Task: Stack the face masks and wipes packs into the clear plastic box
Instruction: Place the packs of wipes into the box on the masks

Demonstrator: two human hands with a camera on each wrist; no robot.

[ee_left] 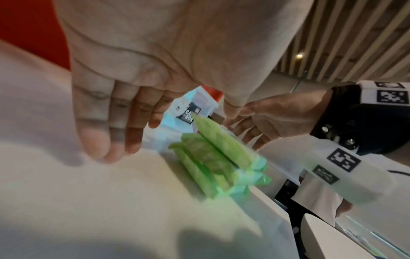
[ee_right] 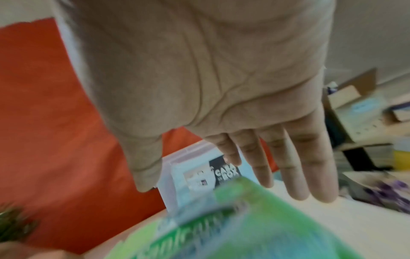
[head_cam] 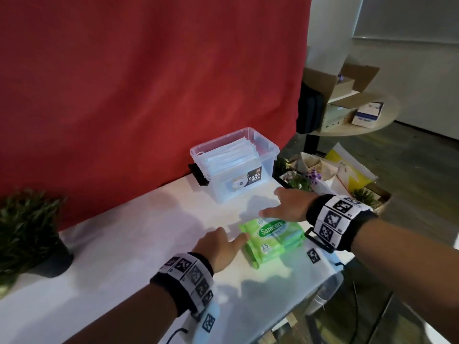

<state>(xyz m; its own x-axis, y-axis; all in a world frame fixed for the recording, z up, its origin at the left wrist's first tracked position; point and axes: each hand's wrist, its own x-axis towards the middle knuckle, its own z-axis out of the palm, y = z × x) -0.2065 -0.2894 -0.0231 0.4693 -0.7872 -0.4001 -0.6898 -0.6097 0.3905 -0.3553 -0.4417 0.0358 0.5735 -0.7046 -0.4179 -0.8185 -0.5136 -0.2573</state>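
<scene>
A stack of green wipes packs [head_cam: 272, 238] [ee_left: 218, 161] [ee_right: 233, 227] lies on the white table near its right edge. My left hand [head_cam: 219, 247] [ee_left: 124, 112] is just left of the stack, fingers straight, thumb tip by the pack's edge. My right hand [head_cam: 285, 207] [ee_right: 255, 157] hovers flat over the stack's far side, fingers spread, holding nothing. Behind stands the clear plastic box [head_cam: 236, 165] [ee_left: 190, 108] [ee_right: 190, 168], lid off, with wrapped face masks [head_cam: 227, 157] stacked inside.
A red cloth backdrop [head_cam: 149, 83] hangs behind the white table [head_cam: 124, 244]. A potted plant [head_cam: 27, 234] stands at the left. Right of the table's edge are flowers [head_cam: 305, 180], cardboard boxes [head_cam: 347, 95] on a round table, and a yellow sheet [head_cam: 352, 170].
</scene>
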